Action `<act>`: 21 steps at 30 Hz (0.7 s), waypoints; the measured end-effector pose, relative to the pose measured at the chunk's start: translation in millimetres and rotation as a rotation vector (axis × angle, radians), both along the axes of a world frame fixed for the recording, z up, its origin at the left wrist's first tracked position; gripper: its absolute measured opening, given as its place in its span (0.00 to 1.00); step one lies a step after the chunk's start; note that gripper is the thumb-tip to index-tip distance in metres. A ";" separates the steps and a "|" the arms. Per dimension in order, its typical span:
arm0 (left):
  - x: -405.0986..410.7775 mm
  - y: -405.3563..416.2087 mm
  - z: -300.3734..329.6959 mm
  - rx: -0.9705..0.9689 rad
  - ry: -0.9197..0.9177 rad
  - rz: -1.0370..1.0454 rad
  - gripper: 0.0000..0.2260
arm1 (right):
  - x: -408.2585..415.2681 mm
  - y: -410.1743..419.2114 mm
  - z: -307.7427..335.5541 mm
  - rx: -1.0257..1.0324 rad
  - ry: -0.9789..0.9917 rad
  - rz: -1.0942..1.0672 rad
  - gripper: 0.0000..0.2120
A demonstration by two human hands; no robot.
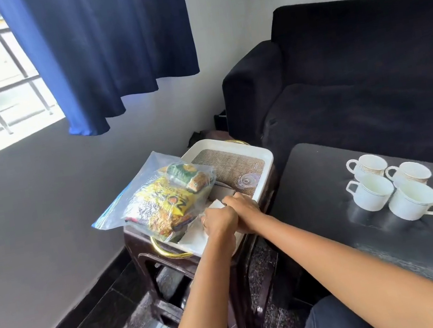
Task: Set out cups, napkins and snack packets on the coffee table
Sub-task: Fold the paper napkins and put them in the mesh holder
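The black worktop [326,174] at right carries four empty white cups [391,186]. Left of it, a white tray [262,156] holds a clear bag [140,193] of snack packets [165,206] and white napkins [196,236]. Left hand [219,220] and right hand [242,208] fingers curl on the napkins.

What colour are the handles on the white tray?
Shiny gold. The curved handle on the white tray shows best in the head view.
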State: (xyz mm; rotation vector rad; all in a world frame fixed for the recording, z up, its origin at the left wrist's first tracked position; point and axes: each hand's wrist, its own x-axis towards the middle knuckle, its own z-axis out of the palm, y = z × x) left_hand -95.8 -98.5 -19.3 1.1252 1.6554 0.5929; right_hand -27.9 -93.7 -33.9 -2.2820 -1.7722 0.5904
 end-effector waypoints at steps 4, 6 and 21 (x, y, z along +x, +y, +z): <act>0.1 -1.9 3.8 0.014 -0.026 0.040 0.17 | -5.0 0.8 5.8 -0.048 0.113 -0.078 0.03; -0.3 -3.0 5.1 0.010 -0.062 0.051 0.18 | -6.7 0.8 5.4 -0.052 0.118 -0.100 0.10; -2.4 -9.4 23.0 0.289 -0.014 0.249 0.20 | 22.8 -23.9 31.8 0.215 1.124 -0.547 0.16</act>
